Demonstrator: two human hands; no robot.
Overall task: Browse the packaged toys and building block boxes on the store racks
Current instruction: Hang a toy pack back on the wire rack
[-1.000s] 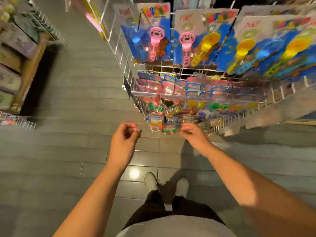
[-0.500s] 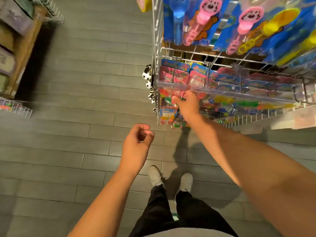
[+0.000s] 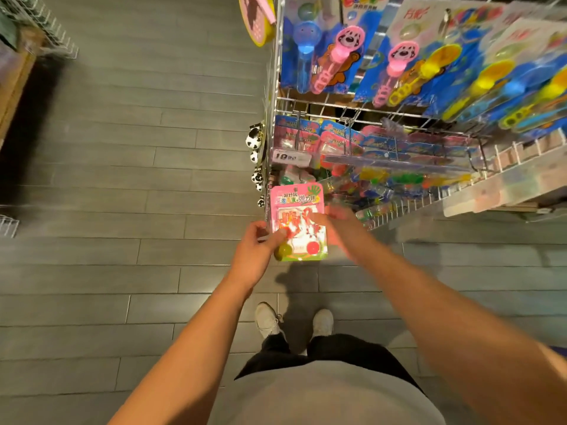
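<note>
A view from a head-worn camera looked straight down a shop aisle floored in grey planks [image 3: 129,185]. At the far left edge stood a wooden shelf unit [image 3: 12,78] with white wire baskets [image 3: 52,35], its goods too dark and blurred to make out. Moving right, the person's left hand [image 3: 256,254] reached forward and pinched the lower left edge of a pink blister-card toy pack [image 3: 297,220], thumb on its front face and fingers behind. The pack was held upright in the air just in front of the wire rack, its card printed with a green handprint and coloured lettering, with a yellow-green ball [image 3: 283,251] and a red ball [image 3: 313,248] sealed near its bottom edge. Below the hands, two white shoes [image 3: 291,322] and dark trousers showed on the floor. The right hand [image 3: 336,223] lay at the pack's right edge, its fingers stretched across the card's front, but it was smeared by motion, so whether it gripped the pack could not be told. Just left of the rack's corner hung a string of small black-and-white plush figures [image 3: 256,161]. The wire rack [image 3: 368,105] filled the upper right: blue-backed bubble wand packs [image 3: 337,47] hung along the top, some wands pink with dog faces and others yellow, and rows of smaller pink and blue toy packs [image 3: 343,141] hung on hooks beneath them.
</note>
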